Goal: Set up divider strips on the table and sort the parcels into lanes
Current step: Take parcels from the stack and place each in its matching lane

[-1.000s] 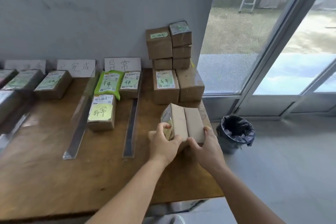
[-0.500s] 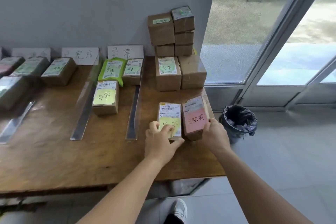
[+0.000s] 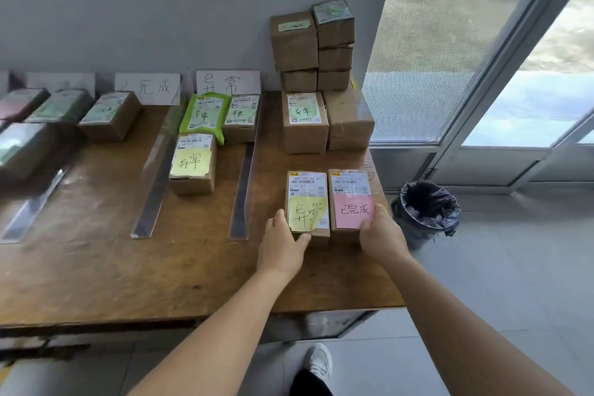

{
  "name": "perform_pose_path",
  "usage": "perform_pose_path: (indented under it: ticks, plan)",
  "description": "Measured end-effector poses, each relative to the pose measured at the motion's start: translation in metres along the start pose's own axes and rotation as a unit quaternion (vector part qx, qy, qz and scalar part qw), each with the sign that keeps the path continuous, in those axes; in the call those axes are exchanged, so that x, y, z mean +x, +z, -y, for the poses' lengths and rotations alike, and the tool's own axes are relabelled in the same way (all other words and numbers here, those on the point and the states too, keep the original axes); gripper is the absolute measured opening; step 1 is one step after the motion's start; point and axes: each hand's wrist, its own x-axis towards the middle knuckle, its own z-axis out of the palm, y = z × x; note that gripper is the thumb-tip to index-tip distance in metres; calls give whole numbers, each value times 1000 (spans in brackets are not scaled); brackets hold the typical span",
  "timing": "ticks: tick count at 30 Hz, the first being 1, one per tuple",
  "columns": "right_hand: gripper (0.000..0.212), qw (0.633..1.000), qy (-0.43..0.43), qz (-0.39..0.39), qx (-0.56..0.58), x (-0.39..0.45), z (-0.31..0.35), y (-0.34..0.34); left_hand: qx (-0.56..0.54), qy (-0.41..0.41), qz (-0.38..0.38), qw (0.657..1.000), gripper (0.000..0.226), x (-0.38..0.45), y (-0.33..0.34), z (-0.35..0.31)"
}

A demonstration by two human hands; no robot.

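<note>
The left hand point(image 3: 283, 246) clasps the yellow-note parcel point(image 3: 307, 204) and the right hand point(image 3: 381, 236) clasps the pink-note parcel point(image 3: 352, 199), fingers curled round their near ends. A second ago both stood on edge; now they lie flat, labels up, at the table's point(image 3: 96, 267) right end, readable for sorting. Beyond, divider strips point(image 3: 242, 190) and filled lanes wait.

head cam | looks forward-down over table point(image 3: 96, 267) | near hands | left edge perhaps blurred
</note>
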Motion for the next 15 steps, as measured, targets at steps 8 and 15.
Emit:
perform_pose_path:
  ticks: [8,15]
  plan:
    - [20,998,8,4,54,0,-4,-1,-74,-5,46,996,53,7,-11,-7]
    - [40,985,-61,-74,145,-5,29,-35,-99,58,-25,993,74,7,-45,-34]
